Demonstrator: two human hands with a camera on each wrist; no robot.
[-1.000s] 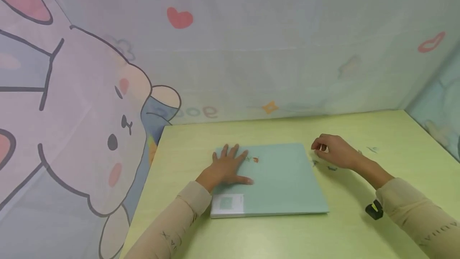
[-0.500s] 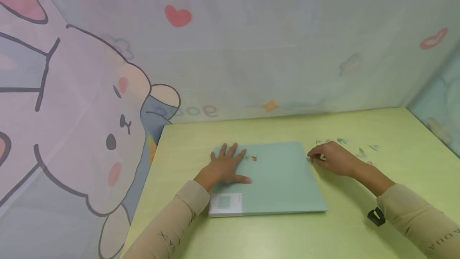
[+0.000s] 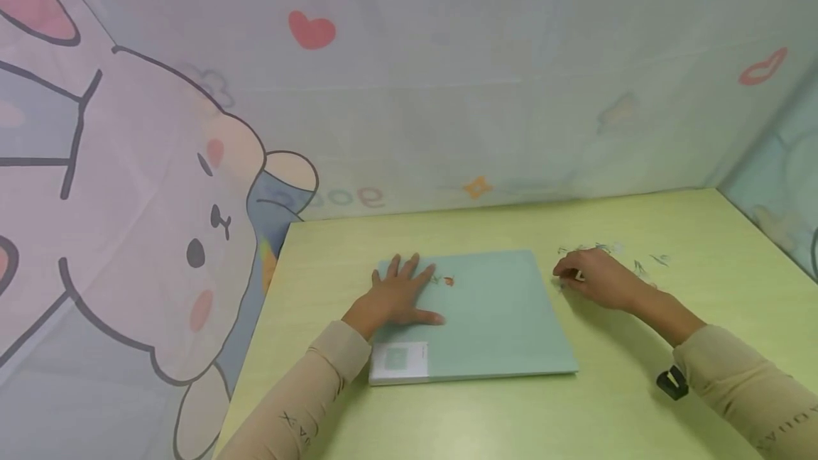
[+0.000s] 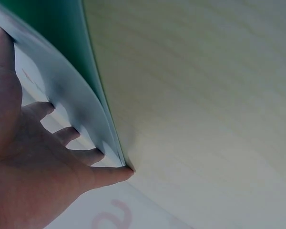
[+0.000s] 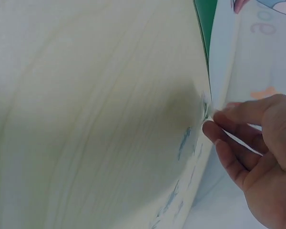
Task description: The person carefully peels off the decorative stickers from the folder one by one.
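A mint-green folder (image 3: pixel 492 318) with a white label (image 3: pixel 399 362) at its near left corner lies on the table. My left hand (image 3: pixel 399 299) rests on its left part, fingers spread. Beside the fingertips, the cover bears a small orange-and-green plant picture (image 3: pixel 449 280). Just off the folder's right edge, my right hand (image 3: pixel 594 277) pinches a small clear sticker (image 5: pixel 205 109) with a green print between thumb and fingers. Other small plant stickers (image 3: pixel 639 267) lie around and behind this hand; in the right wrist view, blue-green ones (image 5: pixel 185 142) lie below the fingertips.
The yellow-green wood-grain table (image 3: pixel 473 421) ends at a pale printed curtain (image 3: pixel 447 112) behind. A curtain with a large cartoon rabbit (image 3: pixel 160 233) hangs along the left. Something small and black (image 3: pixel 672 382) shows beside the right sleeve.
My right hand dipped to the tabletop by the folder's right edge, then rose slightly with a sticker between its fingertips. My left hand has stayed on the folder.
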